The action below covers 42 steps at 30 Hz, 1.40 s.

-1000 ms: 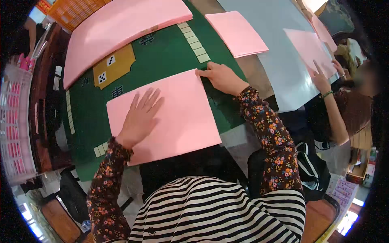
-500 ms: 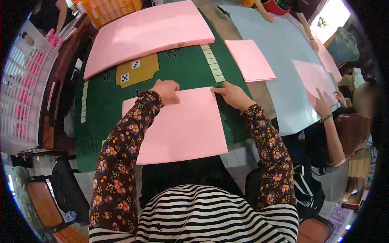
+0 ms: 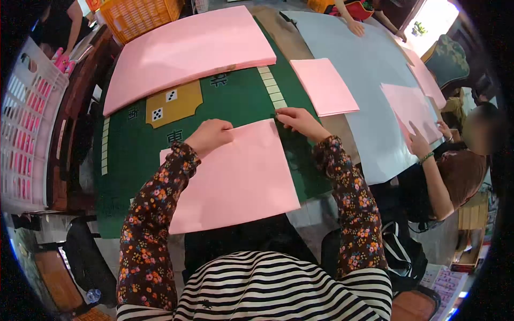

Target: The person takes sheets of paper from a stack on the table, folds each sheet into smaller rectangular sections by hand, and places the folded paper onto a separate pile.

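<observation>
A folded pink sheet (image 3: 235, 182) lies on the green mat (image 3: 235, 101), its near edge at the mat's front edge. My left hand (image 3: 210, 136) is closed on the sheet's far edge, its fingers curled; what lies under them is hidden. At the sheet's far right corner is my right hand (image 3: 301, 122), its thumb and index finger pinched together. Whether the corner is between those fingers is too small to tell. Beyond the hands, a thick stack of large pink sheets (image 3: 187, 48) rests on the mat.
A smaller pink stack (image 3: 325, 88) lies to the right. A co-worker's hand (image 3: 420, 144) touches pink paper (image 3: 409, 109) on the grey-blue table (image 3: 353, 59). White basket (image 3: 29, 134) at left; orange crate (image 3: 140, 18) at the back.
My left hand has moved from lying flat on the sheet to its far edge and curled. My right hand has stayed near the corner, its fingers drawn together. The camera view has shifted.
</observation>
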{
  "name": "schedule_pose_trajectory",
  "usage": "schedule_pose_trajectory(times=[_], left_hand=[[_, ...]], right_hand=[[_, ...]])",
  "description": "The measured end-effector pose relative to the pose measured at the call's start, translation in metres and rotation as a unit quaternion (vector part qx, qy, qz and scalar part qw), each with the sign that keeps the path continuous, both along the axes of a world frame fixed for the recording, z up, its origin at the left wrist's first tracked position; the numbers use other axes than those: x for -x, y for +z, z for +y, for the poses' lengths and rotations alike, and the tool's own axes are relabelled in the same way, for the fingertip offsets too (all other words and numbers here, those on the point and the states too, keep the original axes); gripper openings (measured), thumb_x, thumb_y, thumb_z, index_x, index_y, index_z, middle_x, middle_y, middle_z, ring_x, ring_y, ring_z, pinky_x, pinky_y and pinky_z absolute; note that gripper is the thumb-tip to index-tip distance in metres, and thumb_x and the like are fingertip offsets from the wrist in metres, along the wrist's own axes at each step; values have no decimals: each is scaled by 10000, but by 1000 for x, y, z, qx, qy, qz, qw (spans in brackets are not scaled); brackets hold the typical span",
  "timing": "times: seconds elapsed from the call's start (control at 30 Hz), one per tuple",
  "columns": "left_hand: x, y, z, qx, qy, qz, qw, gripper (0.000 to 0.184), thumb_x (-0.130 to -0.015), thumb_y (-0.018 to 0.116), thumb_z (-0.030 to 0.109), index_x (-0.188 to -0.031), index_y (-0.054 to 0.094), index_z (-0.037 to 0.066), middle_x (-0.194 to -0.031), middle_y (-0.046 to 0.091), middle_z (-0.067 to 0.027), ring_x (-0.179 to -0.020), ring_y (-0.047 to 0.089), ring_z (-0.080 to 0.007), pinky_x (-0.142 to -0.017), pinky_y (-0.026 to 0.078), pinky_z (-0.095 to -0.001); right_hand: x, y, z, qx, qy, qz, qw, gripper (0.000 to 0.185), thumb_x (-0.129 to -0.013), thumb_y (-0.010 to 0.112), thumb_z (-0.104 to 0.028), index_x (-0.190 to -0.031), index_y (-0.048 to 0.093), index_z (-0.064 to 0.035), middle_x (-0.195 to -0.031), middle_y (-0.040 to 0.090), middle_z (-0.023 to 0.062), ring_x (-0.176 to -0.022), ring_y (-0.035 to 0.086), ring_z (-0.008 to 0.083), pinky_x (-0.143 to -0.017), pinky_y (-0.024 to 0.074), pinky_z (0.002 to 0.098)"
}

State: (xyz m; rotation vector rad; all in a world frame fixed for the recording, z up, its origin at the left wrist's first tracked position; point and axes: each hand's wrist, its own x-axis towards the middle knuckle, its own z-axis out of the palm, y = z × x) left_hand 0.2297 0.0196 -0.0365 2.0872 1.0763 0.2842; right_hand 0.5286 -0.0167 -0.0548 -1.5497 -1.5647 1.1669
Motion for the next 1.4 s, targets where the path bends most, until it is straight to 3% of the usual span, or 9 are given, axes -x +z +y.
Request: schedule_pose_trajectory(times=[0.23,0.43,0.67,0.87,0.9,1.13,1.27,1.37,1.4], left_hand=[[8,14,12,-13,28,-15,999,214,-800,616,175,-863,624,-29,-704,590,-104,-658,517,-146,-621,440,-303],[71,18,73,123,-38,190,973,200,-802,679,173,-860,656,-17,-740,624,-44,-702,554,-94,-607,439,-262],[178,-19,96,107,25,76,991,223,-776,678,218,-864,672,14,-801,660,-114,-751,624,-207,-720,483,-305],[86,-14,-36,-302,130,88,940,360,-900,552,185,-1221,550,22,-1321,506,-175,-1239,465,-308,-1042,360,-418],[72,-30,-64,-395,71,101,910,421,-922,524,223,-1298,507,34,-1395,455,-167,-1317,411,-287,-1092,312,-422],[48,-62,-128,-313,80,153,934,545,-969,438,328,-1406,376,9,-1496,325,-170,-1410,258,-286,-1149,192,-447],[50,-60,-130,-281,65,172,942,544,-995,371,303,-1455,290,25,-1546,212,-160,-1446,162,-275,-1175,114,-433],[52,-73,-126,-349,60,253,900,554,-942,448,264,-1420,351,3,-1523,274,-165,-1426,221,-283,-1162,156,-444],[51,-69,-128,-350,54,247,902,554,-942,448,264,-1420,351,3,-1523,274,-165,-1426,221,-283,-1162,156,-444]], right_hand=[[25,-4,43,22,62,47,997,220,-847,681,-233,-818,661,-16,-703,582,-40,-674,491,45,-579,380,235],[29,-27,77,-103,15,-66,992,238,-816,687,-247,-852,674,-13,-722,629,40,-651,561,132,-607,444,283],[31,-48,88,-149,-8,-145,978,257,-779,695,-301,-880,705,-66,-760,668,113,-702,642,243,-655,496,338],[37,-46,81,-143,-48,-179,972,242,-779,673,-317,-862,699,-90,-793,672,120,-742,648,294,-665,498,385],[38,-52,83,-162,-61,-174,969,233,-790,715,-217,-865,664,-1,-688,629,60,-645,571,102,-614,465,269],[36,-48,75,-212,-44,-195,956,257,-809,691,-232,-936,676,-9,-732,657,91,-668,617,177,-640,476,297],[71,-3,12,-248,-3,-291,924,512,-858,621,-242,-1301,504,-14,-1166,606,224,-1021,599,358,-861,483,396],[160,6,-114,-351,170,-524,758,656,-868,568,-355,-1356,403,50,-1413,404,227,-1377,308,346,-1131,138,557],[187,22,-143,-198,189,-298,914,691,-891,526,-416,-1374,373,53,-1428,374,247,-1406,257,345,-1149,113,534]])
